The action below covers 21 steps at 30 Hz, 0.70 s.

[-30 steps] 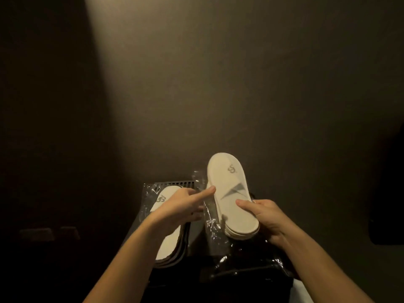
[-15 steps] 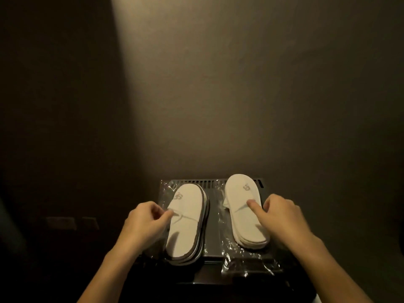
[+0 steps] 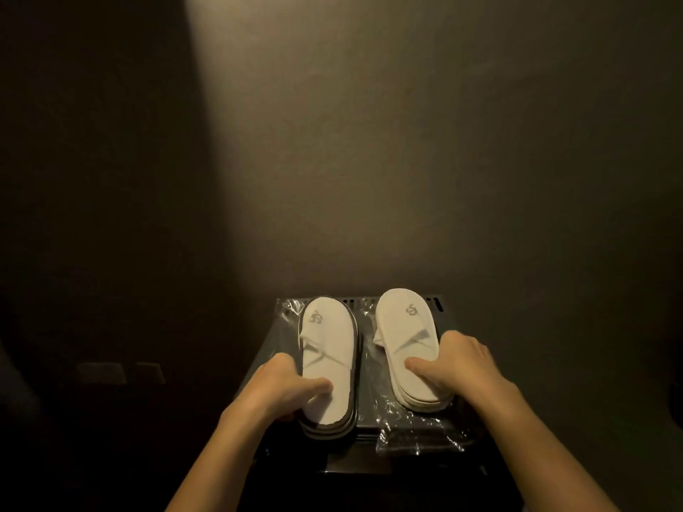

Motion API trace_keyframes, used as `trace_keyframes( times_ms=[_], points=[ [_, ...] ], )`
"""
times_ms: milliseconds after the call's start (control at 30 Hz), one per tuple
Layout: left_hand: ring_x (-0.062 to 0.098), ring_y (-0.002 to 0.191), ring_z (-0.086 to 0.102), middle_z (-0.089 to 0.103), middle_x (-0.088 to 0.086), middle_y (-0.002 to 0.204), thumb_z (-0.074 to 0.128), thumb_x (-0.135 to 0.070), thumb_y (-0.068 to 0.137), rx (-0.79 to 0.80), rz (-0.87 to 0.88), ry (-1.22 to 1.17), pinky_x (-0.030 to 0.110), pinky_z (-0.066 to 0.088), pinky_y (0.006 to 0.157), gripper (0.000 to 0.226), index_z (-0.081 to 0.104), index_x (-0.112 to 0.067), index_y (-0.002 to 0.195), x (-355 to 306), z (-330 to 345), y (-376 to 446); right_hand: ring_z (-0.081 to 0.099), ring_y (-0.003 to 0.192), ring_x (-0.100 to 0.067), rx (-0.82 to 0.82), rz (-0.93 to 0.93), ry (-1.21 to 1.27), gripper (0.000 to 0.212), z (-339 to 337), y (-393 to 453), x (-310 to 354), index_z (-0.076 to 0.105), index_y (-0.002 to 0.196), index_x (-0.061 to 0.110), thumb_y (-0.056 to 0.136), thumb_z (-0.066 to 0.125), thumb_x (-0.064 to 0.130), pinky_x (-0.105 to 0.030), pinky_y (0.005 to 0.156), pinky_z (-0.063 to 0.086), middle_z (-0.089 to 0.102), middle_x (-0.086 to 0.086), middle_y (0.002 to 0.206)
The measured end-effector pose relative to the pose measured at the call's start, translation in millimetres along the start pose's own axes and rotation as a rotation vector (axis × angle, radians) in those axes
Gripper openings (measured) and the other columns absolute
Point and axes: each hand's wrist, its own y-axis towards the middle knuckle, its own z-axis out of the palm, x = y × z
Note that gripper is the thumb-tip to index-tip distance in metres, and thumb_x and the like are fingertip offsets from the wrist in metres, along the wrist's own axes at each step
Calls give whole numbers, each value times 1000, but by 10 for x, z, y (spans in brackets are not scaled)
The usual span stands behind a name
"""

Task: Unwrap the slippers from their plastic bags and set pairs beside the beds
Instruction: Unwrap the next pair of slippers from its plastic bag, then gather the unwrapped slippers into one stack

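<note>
Two flat stacked pairs of white slippers lie side by side on a dark box top with vent slots at its back. The left slipper pair lies on its clear plastic bag. My left hand grips its heel end from the left, thumb on top. The right slipper pair rests on a crumpled clear bag. My right hand holds it from the right side, thumb pressed on the insole. Both pairs lie on their bags, not inside them.
A plain wall rises directly behind the box. Low on the dim left side sit two wall sockets. The room is dark to the left, the right and below the box.
The right pair has come down from the air onto its bag. Both hands have slid toward the heel ends, and my left hand has closed on the left pair.
</note>
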Motion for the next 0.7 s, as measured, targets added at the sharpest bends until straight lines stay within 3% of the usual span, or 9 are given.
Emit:
trace_keyframes(
  times_ms=[133, 233, 367, 500, 567, 700],
  points=[
    [20, 61, 59, 61, 3, 71, 71, -59, 52, 17, 3, -56, 31, 42, 57, 58, 67, -9, 81, -123, 97, -17, 65, 110, -32, 14, 25, 12, 68, -4, -27, 47, 62, 114, 15, 73, 73, 68, -34, 76, 47, 69, -8, 120],
    [19, 60, 60, 63, 1, 68, 72, -54, 52, -11, 12, -129, 31, 42, 54, 54, 71, -7, 80, -192, 147, -36, 65, 102, -30, 1, 53, 67, 61, -30, -53, 41, 58, 100, 17, 68, 79, 65, -34, 73, 48, 70, -6, 113],
    [19, 73, 74, 77, 2, 79, 70, -53, 53, -46, 65, -230, 35, 57, 60, 51, 73, -12, 84, -266, 221, 14, 64, 93, -23, 3, 84, 225, 58, -23, -80, 48, 57, 93, 20, 63, 86, 60, -33, 72, 50, 70, -2, 104],
    [20, 84, 73, 73, 6, 95, 75, -42, 68, -34, 97, -409, 38, 63, 72, 45, 56, -16, 99, -281, 268, 10, 68, 100, -22, -49, 46, 458, 56, -19, -75, 58, 59, 102, 25, 61, 89, 48, -39, 84, 57, 70, 3, 106],
    [20, 89, 71, 70, 5, 103, 73, -34, 79, -71, 111, -497, 42, 62, 79, 40, 47, -20, 106, -259, 277, -38, 66, 103, -21, -49, 31, 515, 62, -23, -70, 45, 54, 116, 23, 68, 86, 46, -39, 84, 56, 65, 3, 109],
    [11, 94, 70, 67, -12, 106, 61, -28, 96, -228, 235, -693, 39, 60, 83, 41, 38, -33, 130, -199, 322, -193, 68, 97, -22, -105, -37, 698, 51, 12, 2, -56, 49, 115, 23, 77, 83, 29, -36, 73, 57, 67, -3, 112]
  ],
)
